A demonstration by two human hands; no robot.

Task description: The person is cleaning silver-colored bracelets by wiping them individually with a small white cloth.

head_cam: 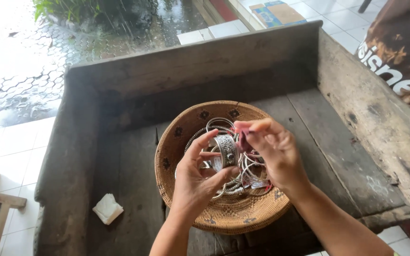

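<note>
My left hand [197, 178] holds a wide engraved silver cuff bracelet [226, 149] between thumb and fingers, above a round woven basket [181, 137]. My right hand [274, 151] pinches a small pink-red piece [241, 140] against the cuff's edge. Inside the basket lie several thin silver bangles [250, 175], partly hidden by both hands. The basket rests in a weathered grey wooden tray [129, 166].
A crumpled white tissue [107, 208] lies on the tray's left floor. The tray has high walls at the back [191, 61] and right [371, 118]. Another person in a brown printed shirt [402, 42] sits at the upper right. White tiles and wet paving lie beyond.
</note>
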